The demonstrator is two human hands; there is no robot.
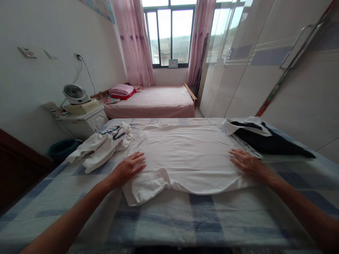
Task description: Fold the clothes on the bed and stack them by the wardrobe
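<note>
A white T-shirt [182, 155] lies spread flat on a bed covered with a blue and white checked sheet [185, 218]. My left hand [128, 167] rests flat on the shirt's left edge, fingers stretched out, just above a folded-in sleeve. My right hand [247, 163] lies flat on the shirt's right edge, fingers spread. Neither hand holds anything.
A crumpled white garment with dark lettering [103, 144] lies at the left. A dark and white garment [265, 137] lies at the right. Beyond stand a pink bed [159, 100], a bedside cabinet with a fan [75, 94], a window [169, 35] and a wardrobe [265, 63].
</note>
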